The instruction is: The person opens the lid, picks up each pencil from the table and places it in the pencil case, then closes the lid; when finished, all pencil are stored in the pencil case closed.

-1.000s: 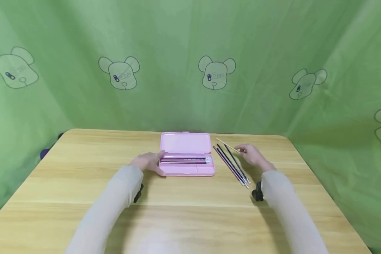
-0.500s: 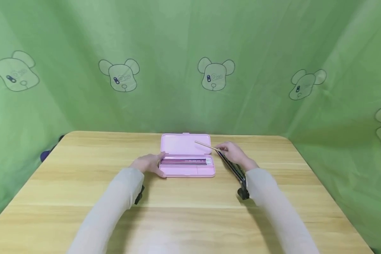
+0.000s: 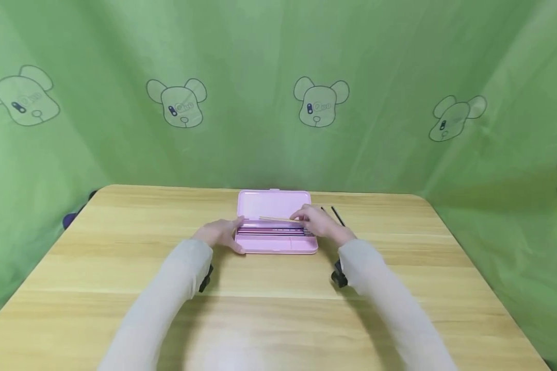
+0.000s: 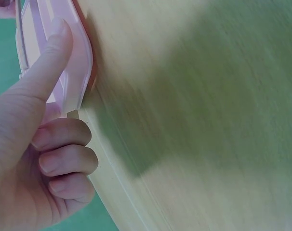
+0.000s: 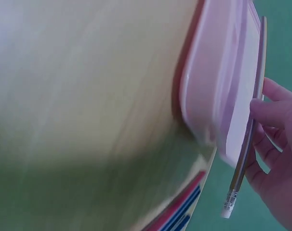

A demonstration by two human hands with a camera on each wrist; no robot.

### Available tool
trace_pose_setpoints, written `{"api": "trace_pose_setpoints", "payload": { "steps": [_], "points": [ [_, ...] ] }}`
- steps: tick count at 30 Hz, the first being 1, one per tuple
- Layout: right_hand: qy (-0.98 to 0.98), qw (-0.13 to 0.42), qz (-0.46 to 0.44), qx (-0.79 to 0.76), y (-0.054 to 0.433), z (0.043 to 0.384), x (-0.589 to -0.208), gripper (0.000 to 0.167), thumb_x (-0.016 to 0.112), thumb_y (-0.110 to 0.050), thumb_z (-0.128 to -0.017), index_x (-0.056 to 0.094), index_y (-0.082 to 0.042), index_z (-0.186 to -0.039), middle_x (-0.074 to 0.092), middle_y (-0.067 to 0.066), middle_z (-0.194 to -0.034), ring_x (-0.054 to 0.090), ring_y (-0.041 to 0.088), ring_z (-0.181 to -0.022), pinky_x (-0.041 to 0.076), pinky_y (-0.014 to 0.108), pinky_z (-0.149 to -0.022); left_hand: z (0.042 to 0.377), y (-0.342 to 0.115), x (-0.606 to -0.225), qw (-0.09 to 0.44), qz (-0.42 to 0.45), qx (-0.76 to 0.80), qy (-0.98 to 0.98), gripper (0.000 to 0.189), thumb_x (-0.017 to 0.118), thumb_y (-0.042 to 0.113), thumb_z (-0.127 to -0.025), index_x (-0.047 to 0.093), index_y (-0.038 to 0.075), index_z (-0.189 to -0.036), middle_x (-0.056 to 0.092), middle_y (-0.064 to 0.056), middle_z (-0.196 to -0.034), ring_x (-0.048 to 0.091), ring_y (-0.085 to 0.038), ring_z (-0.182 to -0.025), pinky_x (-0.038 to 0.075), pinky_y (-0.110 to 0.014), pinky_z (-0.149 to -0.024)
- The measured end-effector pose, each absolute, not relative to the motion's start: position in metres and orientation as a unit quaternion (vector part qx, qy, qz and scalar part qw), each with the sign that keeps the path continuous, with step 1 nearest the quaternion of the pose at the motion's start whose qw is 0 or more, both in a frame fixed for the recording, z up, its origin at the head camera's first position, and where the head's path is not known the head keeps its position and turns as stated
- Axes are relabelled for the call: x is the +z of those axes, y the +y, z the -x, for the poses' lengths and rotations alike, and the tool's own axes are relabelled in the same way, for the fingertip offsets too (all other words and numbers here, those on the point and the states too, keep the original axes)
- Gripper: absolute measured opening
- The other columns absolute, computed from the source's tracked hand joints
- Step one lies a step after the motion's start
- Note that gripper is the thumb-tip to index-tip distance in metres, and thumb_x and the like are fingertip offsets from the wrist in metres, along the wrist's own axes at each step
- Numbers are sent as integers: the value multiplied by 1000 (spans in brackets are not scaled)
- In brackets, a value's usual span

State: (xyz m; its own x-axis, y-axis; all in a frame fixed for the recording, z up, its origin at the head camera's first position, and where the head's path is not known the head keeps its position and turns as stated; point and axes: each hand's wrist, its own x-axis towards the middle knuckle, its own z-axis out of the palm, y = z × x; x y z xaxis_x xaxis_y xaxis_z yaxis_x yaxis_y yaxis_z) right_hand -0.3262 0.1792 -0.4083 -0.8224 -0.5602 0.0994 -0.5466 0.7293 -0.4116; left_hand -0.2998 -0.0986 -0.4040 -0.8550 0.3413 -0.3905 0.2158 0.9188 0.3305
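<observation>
The pencil (image 5: 242,156) pinched in your right hand (image 5: 282,144) looks like smooth painted wood with a slight sheen, ending in a shiny, ridged metal band (image 5: 232,196) near your palm. The case (image 3: 262,245) in your left hand (image 3: 217,233) looks like smooth, softly glossy plastic. Below both hands, the table (image 3: 269,319) shows a smooth wood grain that catches a bright patch of light. Your sleeves (image 3: 158,301), behind the hands, look like matt cloth; the curtain (image 3: 246,46) beyond them like creased, faintly shiny fabric.
</observation>
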Motion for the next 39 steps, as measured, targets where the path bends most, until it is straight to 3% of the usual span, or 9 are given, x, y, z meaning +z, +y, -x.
{"api": "trace_pose_setpoints", "payload": {
  "steps": [13, 39],
  "points": [
    [939, 21, 314, -137, 136, 334, -418, 26, 56, -1, -87, 68, -11, -107, 59, 4, -91, 55, 23, -95, 44, 38, -91, 301, -99, -406, 226, -152, 145, 951, 106, 75, 47, -68, 12, 16, -148, 32, -20, -144, 33, -34, -130, 29, -47, -106],
    [922, -9, 362, -135, 138, 339, -428, 30, 56, 2, -85, 64, -9, -112, 57, 4, -92, 55, 21, -92, 47, 36, -88, 300, -99, -403, 229, -142, 129, 954, 105, 74, 50, -69, 13, 16, -148, 33, -19, -143, 35, -33, -129, 32, -47, -104]
  ]
}}
